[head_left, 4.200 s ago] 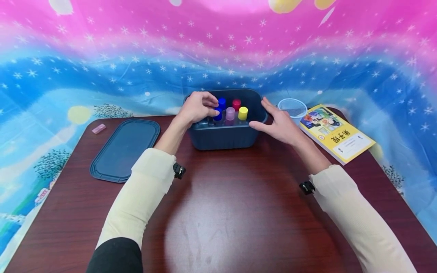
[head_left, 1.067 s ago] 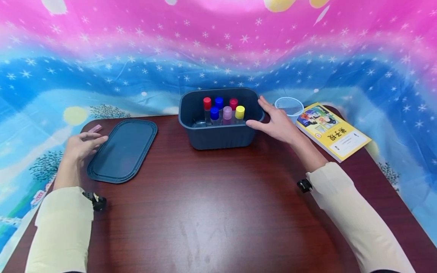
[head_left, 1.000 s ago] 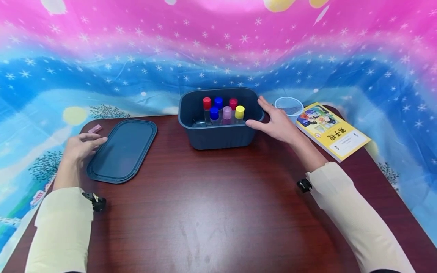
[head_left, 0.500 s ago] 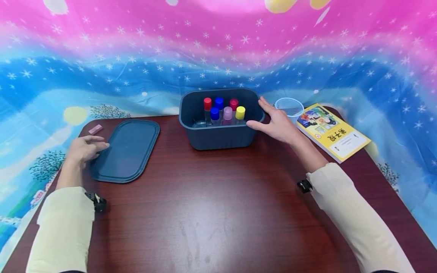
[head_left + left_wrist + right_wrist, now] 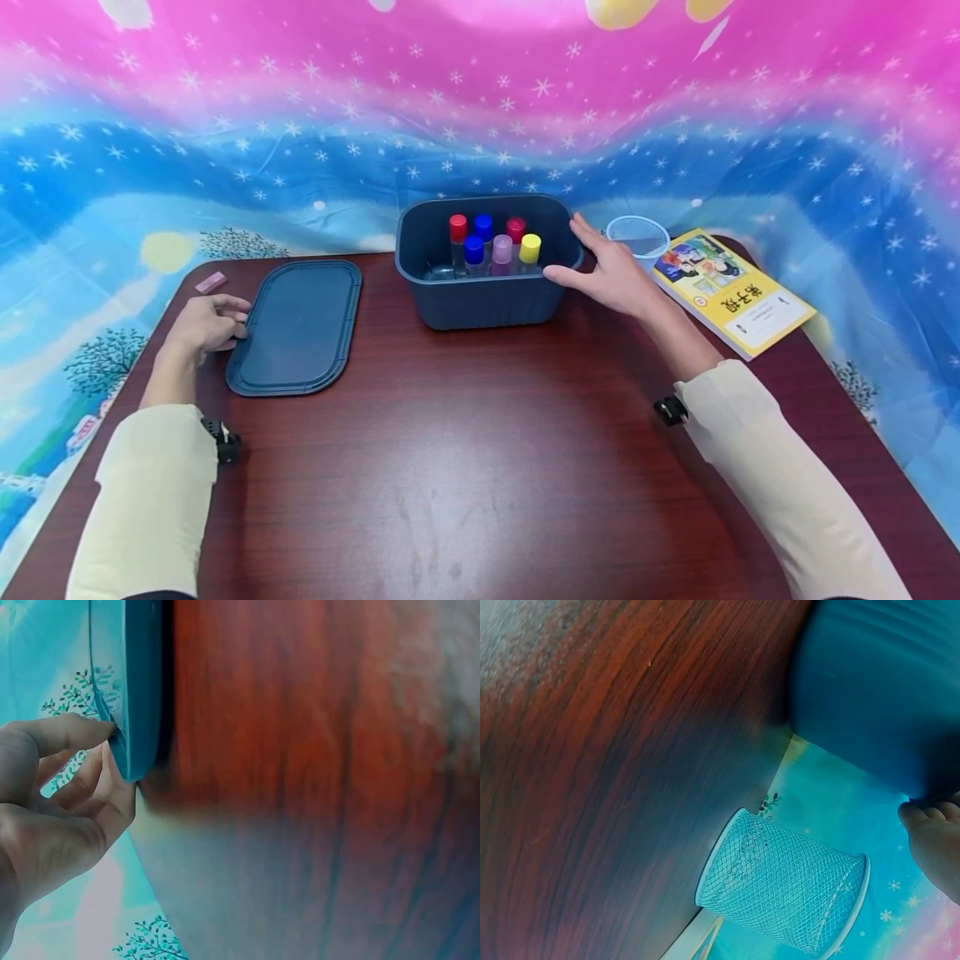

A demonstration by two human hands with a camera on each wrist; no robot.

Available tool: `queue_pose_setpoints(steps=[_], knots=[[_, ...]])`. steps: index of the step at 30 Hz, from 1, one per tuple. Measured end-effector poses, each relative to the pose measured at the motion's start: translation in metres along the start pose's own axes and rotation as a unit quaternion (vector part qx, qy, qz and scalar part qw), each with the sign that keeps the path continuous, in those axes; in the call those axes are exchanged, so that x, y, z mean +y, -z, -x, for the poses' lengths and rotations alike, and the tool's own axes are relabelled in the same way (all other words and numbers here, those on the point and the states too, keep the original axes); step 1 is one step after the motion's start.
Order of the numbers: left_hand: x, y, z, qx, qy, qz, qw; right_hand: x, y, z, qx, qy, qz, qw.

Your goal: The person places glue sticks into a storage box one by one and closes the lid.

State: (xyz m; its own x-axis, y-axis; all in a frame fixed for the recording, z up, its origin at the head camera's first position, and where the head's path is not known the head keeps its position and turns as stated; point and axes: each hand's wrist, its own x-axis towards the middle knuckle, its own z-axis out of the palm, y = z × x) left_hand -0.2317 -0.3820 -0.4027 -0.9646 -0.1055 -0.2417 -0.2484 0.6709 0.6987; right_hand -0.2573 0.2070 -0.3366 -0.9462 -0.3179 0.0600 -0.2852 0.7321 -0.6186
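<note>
My left hand (image 5: 202, 327) pinches the left edge of a dark blue rectangular lid (image 5: 300, 329) at the left of the table. Thumb and fingertips meet at the rim of the lid (image 5: 144, 697) in the left wrist view. A deep dark blue bin (image 5: 487, 305) stands at the back centre. Inside it are several capped bottles, among them one with a red cap (image 5: 458, 225), one with a yellow cap (image 5: 529, 247) and one with a lilac cap (image 5: 502, 249). With fingers extended and thumb spread, my right hand (image 5: 613, 275) rests against the bin's right end.
A light blue mesh pen holder (image 5: 784, 885) stands right of the bin. Beside it lies a yellow book (image 5: 731, 292). A small pink block (image 5: 211, 283) lies near the back left corner of the table. Patterned cloth (image 5: 480, 125) hangs behind.
My left hand has let go of a bottle in the bin and moved left to the lid. The lid has shifted right and turned slightly with that hand. My right hand has stayed at the bin.
</note>
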Motion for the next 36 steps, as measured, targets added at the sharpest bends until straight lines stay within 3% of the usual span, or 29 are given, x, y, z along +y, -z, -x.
queue_pose_setpoints(steps=[7,11,13,19,25,28,31,35,36], knots=[[0.004,0.005,0.0,-0.046,0.008,0.053,0.9975,0.0,0.0,0.0,0.001,0.002,0.001,1.0],[0.006,0.007,0.0,-0.094,0.015,0.139,0.9857,0.0,0.0,-0.001,0.0,0.004,0.0,1.0],[0.008,0.008,0.001,-0.113,0.017,0.199,0.9733,0.001,0.0,-0.001,0.0,0.004,0.0,1.0],[0.012,0.008,0.004,-0.131,0.005,0.367,0.9211,0.0,0.0,0.0,0.0,0.001,0.003,1.0],[0.017,0.008,0.009,-0.138,-0.034,0.422,0.8954,0.0,0.0,0.0,-0.001,0.001,0.002,1.0],[0.022,0.01,0.013,-0.139,-0.057,0.454,0.8782,0.0,0.0,0.001,-0.001,0.0,-0.001,1.0],[0.029,0.012,0.017,-0.128,-0.081,0.474,0.8673,0.0,0.0,0.0,0.0,0.0,-0.004,1.0],[0.037,0.015,0.021,-0.123,-0.108,0.522,0.8368,0.0,0.001,0.0,0.0,0.0,-0.004,1.0],[0.039,0.016,0.022,-0.126,-0.112,0.538,0.826,0.0,0.001,-0.001,0.0,-0.001,-0.003,1.0]])
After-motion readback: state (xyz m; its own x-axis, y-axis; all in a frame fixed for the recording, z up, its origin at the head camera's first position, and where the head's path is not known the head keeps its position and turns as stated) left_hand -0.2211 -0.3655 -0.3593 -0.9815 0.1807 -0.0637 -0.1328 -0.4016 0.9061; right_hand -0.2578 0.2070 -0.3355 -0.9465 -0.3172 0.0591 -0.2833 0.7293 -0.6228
